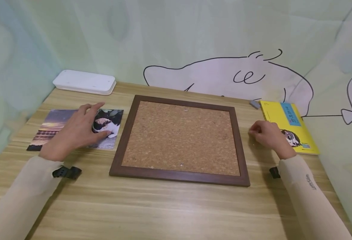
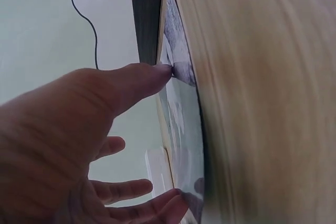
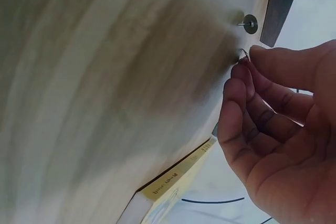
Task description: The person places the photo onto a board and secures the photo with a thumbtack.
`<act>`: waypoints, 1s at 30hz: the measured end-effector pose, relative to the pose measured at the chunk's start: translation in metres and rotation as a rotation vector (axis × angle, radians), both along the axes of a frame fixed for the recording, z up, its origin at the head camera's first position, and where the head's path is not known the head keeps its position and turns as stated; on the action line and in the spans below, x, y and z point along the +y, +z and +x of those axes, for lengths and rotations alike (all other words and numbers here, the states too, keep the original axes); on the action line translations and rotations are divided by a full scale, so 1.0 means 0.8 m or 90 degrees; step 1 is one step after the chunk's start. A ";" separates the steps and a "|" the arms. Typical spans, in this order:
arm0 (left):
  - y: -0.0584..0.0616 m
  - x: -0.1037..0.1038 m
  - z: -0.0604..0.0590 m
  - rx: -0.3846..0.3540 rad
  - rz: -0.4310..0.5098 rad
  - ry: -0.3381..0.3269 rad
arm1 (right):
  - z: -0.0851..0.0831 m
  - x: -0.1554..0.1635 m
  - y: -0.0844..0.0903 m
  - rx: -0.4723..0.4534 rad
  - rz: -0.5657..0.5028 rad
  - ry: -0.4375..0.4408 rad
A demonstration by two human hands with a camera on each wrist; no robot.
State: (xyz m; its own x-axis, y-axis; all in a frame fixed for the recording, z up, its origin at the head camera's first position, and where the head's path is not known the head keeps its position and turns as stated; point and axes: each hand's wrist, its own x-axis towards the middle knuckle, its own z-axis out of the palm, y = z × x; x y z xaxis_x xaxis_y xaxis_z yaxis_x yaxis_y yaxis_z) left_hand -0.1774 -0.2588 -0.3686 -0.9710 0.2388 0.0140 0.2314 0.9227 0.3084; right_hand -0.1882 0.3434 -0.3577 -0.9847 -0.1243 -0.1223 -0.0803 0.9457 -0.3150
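A photo of a cat (image 1: 111, 125) lies on the table left of the cork board (image 1: 181, 140), partly over a sunset photo (image 1: 51, 125). My left hand (image 1: 77, 130) is over both photos with thumb and fingers spread; in the left wrist view its thumb and fingertips touch the cat photo (image 2: 181, 114). To the right of the board, my right hand (image 1: 267, 133) has its fingers curled in. The right wrist view shows its thumb and index finger pinching a small metal thumbtack (image 3: 243, 54). Another thumbtack (image 3: 251, 24) lies on the table close by, point up.
A brown wooden frame (image 1: 178, 175) borders the board. At the back left is a white case (image 1: 84, 81). A yellow book (image 1: 301, 133) lies under and beyond my right hand, with a small grey block (image 1: 255, 104) near its corner. A printed curtain hangs behind.
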 end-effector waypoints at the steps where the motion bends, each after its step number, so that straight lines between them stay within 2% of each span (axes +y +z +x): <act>1: 0.000 0.001 0.000 -0.001 0.002 0.004 | 0.000 0.000 0.000 0.000 0.002 0.002; 7: -0.003 0.002 -0.003 -0.020 0.015 0.026 | 0.001 0.002 -0.002 -0.017 0.002 -0.008; 18: 0.000 -0.014 -0.012 -0.080 0.054 0.056 | 0.002 0.000 0.011 0.002 -0.025 -0.018; 25: 0.005 -0.024 -0.012 -0.039 0.098 0.051 | 0.004 -0.001 0.021 0.037 -0.045 -0.028; 30: 0.011 -0.024 -0.006 0.006 0.166 0.083 | 0.006 -0.008 0.021 0.051 -0.067 -0.034</act>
